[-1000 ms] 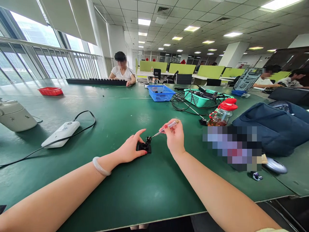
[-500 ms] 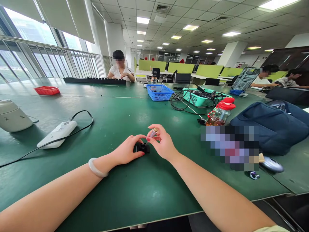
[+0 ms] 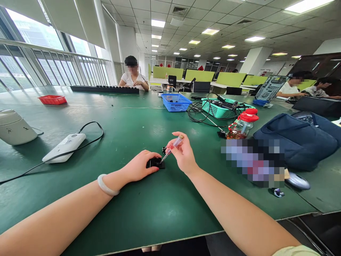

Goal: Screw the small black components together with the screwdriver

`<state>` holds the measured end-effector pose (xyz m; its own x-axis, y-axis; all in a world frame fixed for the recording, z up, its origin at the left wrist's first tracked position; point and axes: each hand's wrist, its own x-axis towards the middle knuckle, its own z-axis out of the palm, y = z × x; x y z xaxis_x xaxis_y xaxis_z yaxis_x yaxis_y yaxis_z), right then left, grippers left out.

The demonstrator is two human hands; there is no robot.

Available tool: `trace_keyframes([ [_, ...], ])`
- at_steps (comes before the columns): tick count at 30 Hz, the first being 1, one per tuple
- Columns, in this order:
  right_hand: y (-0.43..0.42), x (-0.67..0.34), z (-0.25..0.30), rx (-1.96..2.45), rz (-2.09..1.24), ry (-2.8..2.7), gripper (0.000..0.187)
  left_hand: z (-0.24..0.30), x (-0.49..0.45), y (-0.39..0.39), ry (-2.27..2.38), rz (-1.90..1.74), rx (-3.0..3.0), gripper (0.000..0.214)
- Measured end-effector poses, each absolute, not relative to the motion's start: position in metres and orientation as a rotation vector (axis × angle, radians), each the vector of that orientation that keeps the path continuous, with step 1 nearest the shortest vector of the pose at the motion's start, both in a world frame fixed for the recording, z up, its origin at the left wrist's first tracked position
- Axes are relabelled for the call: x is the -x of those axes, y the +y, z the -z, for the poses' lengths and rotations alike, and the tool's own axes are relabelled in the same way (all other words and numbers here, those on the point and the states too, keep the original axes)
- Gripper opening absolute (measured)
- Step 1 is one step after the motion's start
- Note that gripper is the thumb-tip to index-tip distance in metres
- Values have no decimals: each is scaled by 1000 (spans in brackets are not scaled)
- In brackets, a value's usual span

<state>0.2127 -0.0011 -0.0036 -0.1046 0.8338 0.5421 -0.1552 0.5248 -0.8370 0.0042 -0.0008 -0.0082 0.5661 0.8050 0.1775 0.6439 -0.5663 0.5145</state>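
Note:
My left hand (image 3: 141, 164), with a pale bangle at the wrist, rests on the green table. Its thumb and fingers are closed around a small flat black part (image 3: 157, 163), whose exact kind I cannot make out. In my right hand (image 3: 182, 153) is a screwdriver (image 3: 175, 143) with a clear handle, gripped between thumb and fingers. The shaft slants down to the left, and its tip meets the black part. Just beyond the tip, partly behind my right fingers, a small dark shiny piece (image 3: 164, 150) shows.
Left on the table (image 3: 128, 209) lie a white device (image 3: 65, 147) with a black cord and a red tray (image 3: 52, 100). Farther back are a blue basket (image 3: 176, 106) and a green basket (image 3: 220, 111) with cables. A red-lidded bottle (image 3: 241, 126) and navy bag (image 3: 290, 140) stand right. A person sits opposite.
My right hand has shifted right and slightly up, tilting the screwdriver farther over. The small dark piece beyond the tip now shows. My left hand stays on the black part.

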Motion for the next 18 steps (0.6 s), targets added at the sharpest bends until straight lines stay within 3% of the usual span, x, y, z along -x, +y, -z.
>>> trace_keyframes([
  [7,-9,-207,3,665,-766,-1724,35,11,-2,0,1166,-594,-2410,42],
  [18,1,-209,3,821,-875,-1574,34,7,-3,-3,1120,-608,-2465,39],
])
